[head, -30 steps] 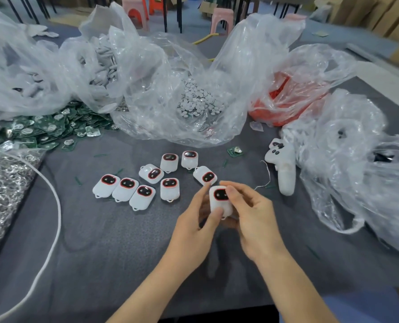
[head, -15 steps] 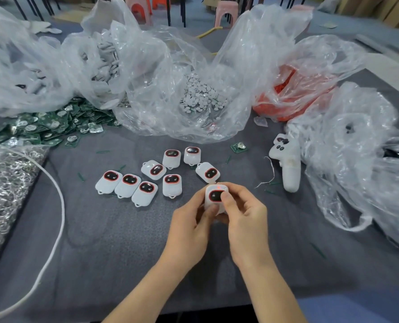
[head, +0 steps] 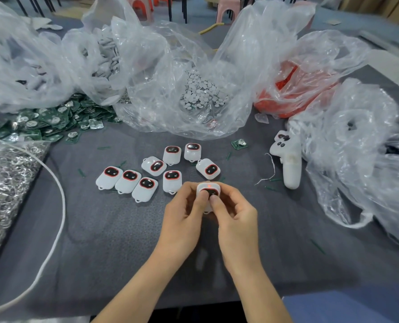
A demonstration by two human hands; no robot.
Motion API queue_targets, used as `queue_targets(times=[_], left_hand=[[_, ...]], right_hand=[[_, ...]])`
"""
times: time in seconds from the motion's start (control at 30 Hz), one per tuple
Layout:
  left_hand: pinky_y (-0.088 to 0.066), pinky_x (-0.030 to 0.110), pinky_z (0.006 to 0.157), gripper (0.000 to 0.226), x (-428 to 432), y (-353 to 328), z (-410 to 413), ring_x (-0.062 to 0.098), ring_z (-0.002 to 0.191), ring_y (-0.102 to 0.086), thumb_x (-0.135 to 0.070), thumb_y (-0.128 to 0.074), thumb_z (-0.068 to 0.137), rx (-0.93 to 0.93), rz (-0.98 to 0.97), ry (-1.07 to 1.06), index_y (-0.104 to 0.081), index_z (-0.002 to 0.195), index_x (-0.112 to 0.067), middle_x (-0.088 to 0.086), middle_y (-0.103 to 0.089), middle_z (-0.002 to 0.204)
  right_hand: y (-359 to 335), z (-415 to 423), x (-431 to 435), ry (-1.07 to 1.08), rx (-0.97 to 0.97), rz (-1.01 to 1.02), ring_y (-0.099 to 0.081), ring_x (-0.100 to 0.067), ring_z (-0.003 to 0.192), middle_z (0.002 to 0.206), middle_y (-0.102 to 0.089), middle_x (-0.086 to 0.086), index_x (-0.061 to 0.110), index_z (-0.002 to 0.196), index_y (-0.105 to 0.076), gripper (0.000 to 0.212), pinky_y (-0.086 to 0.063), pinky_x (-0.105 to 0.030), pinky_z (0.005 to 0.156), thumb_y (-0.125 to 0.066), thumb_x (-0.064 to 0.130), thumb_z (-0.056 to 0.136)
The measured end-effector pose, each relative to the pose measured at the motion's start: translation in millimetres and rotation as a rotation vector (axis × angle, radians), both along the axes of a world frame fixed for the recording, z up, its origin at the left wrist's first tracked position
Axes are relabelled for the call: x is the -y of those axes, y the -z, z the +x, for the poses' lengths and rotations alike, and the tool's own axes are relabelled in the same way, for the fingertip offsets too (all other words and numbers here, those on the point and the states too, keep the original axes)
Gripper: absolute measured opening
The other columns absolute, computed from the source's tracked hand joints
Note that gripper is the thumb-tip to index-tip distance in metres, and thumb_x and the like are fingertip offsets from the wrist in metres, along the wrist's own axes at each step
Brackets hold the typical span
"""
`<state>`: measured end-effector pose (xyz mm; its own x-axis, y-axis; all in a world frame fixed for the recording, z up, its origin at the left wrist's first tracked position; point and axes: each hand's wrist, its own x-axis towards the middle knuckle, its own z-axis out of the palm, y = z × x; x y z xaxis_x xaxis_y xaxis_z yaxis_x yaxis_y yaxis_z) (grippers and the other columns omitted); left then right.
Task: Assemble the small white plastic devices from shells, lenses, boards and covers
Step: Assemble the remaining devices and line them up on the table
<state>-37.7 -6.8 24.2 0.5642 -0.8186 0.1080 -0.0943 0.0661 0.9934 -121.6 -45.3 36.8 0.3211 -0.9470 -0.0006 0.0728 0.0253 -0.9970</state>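
Both hands hold one small white device point(head: 209, 188) with a red-ringed dark face just above the grey table. My left hand point(head: 183, 216) grips its left side, thumb pressing on the face. My right hand point(head: 235, 215) grips its right side, thumb on the face too. A small red light glows near the device's top edge. Several finished white devices point(head: 157, 172) lie face up in a loose cluster just beyond my hands. Green circuit boards point(head: 54, 120) are heaped at the left, and one single board point(head: 239, 143) lies apart.
Clear plastic bags crowd the back: one with small grey discs point(head: 200, 92), one with white shells point(head: 105, 54), one with red parts point(head: 294, 89). A white handheld controller point(head: 289, 157) lies right. A heap of metal rings point(head: 5, 183) and a white cord point(head: 58, 206) lie left.
Both thumbs have slid onto the device's face and a red light now glows on it. The hands stay in about the same spot near the cluster.
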Motion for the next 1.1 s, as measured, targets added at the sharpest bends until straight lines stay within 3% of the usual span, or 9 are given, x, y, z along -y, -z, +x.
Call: queue_targets(times=[0.1, 0.2, 0.27, 0.47, 0.6, 0.73, 0.93, 1.1], left_hand=[[-0.045, 0.023, 0.059, 0.012, -1.1, 0.7, -1.5, 0.005, 0.063, -0.055, -0.033, -0.051, 0.088, 0.064, 0.000, -0.053, -0.059, 0.083, -0.025, -0.009, -0.063, 0.070], [-0.045, 0.025, 0.056, 0.017, -3.0, 4.6, -6.8, 0.004, 0.059, -0.057, -0.044, -0.047, 0.087, 0.218, 0.014, -0.096, -0.056, 0.083, -0.030, -0.010, -0.066, 0.075], [-0.044, 0.020, 0.053, 0.012, -3.3, 7.3, -11.1, 0.003, 0.059, -0.059, -0.040, -0.047, 0.089, 0.265, 0.029, -0.119, -0.056, 0.085, -0.033, -0.014, -0.067, 0.077], [-0.049, 0.019, 0.077, 0.020, -2.9, 10.1, -8.5, 0.003, 0.088, -0.065, -0.029, -0.045, 0.094, 0.095, 0.019, -0.046, -0.062, 0.103, -0.025, -0.015, -0.070, 0.095], [-0.047, 0.018, 0.085, 0.021, -3.2, 7.1, -6.9, 0.004, 0.099, -0.064, -0.026, -0.047, 0.092, 0.013, -0.003, 0.006, -0.063, 0.106, -0.028, -0.015, -0.070, 0.103], [-0.046, 0.014, 0.085, 0.024, -4.8, 5.4, -6.0, 0.002, 0.099, -0.064, -0.021, -0.048, 0.090, -0.026, -0.016, 0.047, -0.062, 0.108, -0.025, -0.016, -0.070, 0.104], [-0.046, 0.012, 0.070, 0.017, -6.9, 5.1, -4.6, 0.002, 0.079, -0.064, -0.021, -0.051, 0.089, 0.079, 0.023, 0.051, -0.064, 0.100, -0.025, -0.013, -0.070, 0.090], [-0.045, 0.012, 0.082, 0.027, -6.6, 3.1, -1.6, 0.001, 0.097, -0.064, -0.005, -0.051, 0.096, 0.021, 0.008, 0.104, -0.063, 0.108, -0.026, -0.014, -0.070, 0.105]], right_hand=[[0.0, -0.3, -1.8, 0.014, 0.006, -0.015, -0.068, -0.010, 0.079, 0.086, -0.074, 0.002, 0.021, 0.090, -0.071, 0.020, -0.055, -0.030, 0.073, -0.059, 0.005, 0.092], [1.5, 1.2, -5.1, 0.075, -0.012, -0.031, -0.068, -0.012, 0.079, 0.084, -0.073, 0.002, 0.022, 0.088, -0.069, 0.021, -0.055, -0.036, 0.075, -0.057, 0.004, 0.093], [3.3, 2.2, -7.8, 0.123, -0.030, -0.050, -0.067, -0.012, 0.079, 0.083, -0.072, 0.004, 0.023, 0.087, -0.067, 0.022, -0.055, -0.038, 0.077, -0.057, 0.005, 0.093], [3.7, 1.2, -3.8, 0.062, -0.025, -0.022, -0.067, -0.009, 0.081, 0.087, -0.073, 0.006, 0.023, 0.091, -0.069, 0.020, -0.053, -0.026, 0.075, -0.058, 0.006, 0.093], [5.9, 0.6, -4.2, 0.039, 0.001, 0.026, -0.069, -0.013, 0.088, 0.092, -0.074, 0.004, 0.023, 0.094, -0.071, 0.021, -0.055, -0.035, 0.082, -0.059, 0.005, 0.092], [5.6, -0.7, -2.5, 0.041, 0.006, 0.051, -0.069, -0.014, 0.086, 0.090, -0.074, 0.002, 0.021, 0.093, -0.071, 0.021, -0.055, -0.035, 0.081, -0.059, 0.004, 0.092], [5.4, -4.3, -2.1, 0.057, -0.052, 0.020, -0.067, -0.006, 0.076, 0.082, -0.073, 0.007, 0.025, 0.085, -0.069, 0.024, -0.054, -0.026, 0.070, -0.060, 0.003, 0.090], [3.6, -4.1, 0.9, -0.004, 0.059, 0.127, -0.069, -0.010, 0.079, 0.084, -0.074, 0.001, 0.018, 0.091, -0.070, 0.021, -0.056, -0.027, 0.070, -0.057, 0.001, 0.092]])
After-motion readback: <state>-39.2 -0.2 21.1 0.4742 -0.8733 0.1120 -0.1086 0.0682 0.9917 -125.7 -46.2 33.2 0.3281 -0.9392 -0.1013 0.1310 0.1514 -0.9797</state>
